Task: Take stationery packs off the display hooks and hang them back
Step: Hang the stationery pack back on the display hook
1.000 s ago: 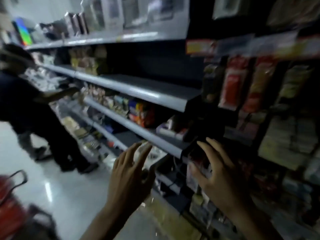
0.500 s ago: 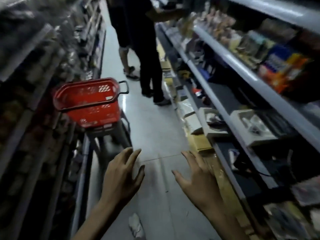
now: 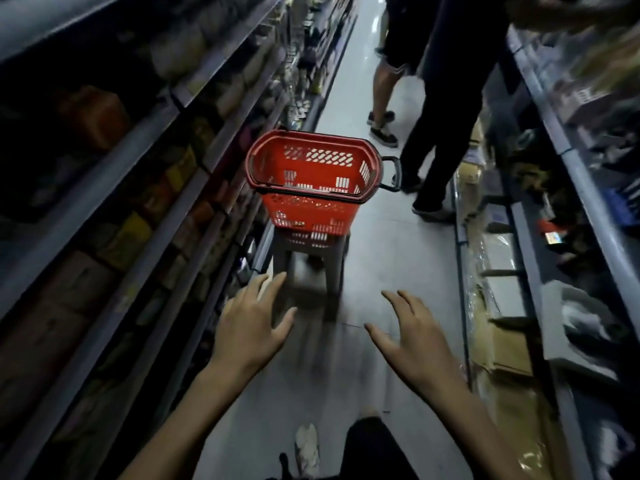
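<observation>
Bare left hand (image 3: 251, 329) and right hand (image 3: 414, 344) hover outstretched, palms down.

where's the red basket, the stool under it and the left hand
basket (image 3: 311, 209): head view, front outer wall
stool (image 3: 338, 268): head view, its right-side front leg
left hand (image 3: 249, 327): head view, back of the hand

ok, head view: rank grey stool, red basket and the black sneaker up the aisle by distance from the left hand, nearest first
1. Grey stool, just ahead of the left hand.
2. Red basket, sitting on the stool, higher up.
3. Black sneaker, far up the aisle, right of centre.
</observation>
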Tool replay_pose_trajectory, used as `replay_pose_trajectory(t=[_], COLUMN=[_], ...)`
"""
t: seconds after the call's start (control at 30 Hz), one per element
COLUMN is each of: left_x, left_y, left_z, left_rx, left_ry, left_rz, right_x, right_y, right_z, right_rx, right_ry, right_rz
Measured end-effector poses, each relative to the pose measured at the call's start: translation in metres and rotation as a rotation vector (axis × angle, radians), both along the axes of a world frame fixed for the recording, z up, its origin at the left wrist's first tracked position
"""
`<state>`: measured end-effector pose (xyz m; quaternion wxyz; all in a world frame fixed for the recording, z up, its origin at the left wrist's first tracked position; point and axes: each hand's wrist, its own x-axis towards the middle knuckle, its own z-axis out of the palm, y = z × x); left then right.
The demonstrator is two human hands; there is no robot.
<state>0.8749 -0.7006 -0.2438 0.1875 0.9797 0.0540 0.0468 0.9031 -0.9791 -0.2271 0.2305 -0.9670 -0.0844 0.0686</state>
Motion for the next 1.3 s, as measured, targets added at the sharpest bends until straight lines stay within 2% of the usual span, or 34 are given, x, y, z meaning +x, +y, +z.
replay_pose_trajectory(t=[0.2, 0.37, 0.53, 0.73, 0.93, 1.1, 1.3], left_x=[0.075, 0.170, 0.272, 0.371, 0.440, 0.491, 0.531], left_y=[0.027, 0.038, 0.049, 0.072, 0.122, 0.162, 0.181], left_z=[-0.022, -0.050, -0.064, -0.086, -0.122, -0.162, -0.198], left_rx=[0.012, 0.111, 0.138, 0.194, 0.182, 0.181, 0.043], left_ry=[0.055, 0.064, 0.142, 0.142, 0.027, 0.000, 0.073], left_rz=[0.059, 0.039, 0.066, 0.065, 0.108, 0.053, -0.066], right_x=[0.081, 0.179, 0.301, 0.411, 0.485, 0.528, 0.574], right_y=[0.028, 0.040, 0.058, 0.084, 0.113, 0.136, 0.166], right_z=[-0.020, -0.042, -0.061, -0.095, -0.143, -0.174, -0.205], right_rx=[-0.017, -0.025, 0.024, 0.003, -0.024, -0.055, -0.202], right_ry=[0.073, 0.101, 0.060, 0.034, 0.084, 0.191, 0.303], right_rz=[0.034, 0.070, 0.050, 0.012, 0.034, 0.036, 0.244])
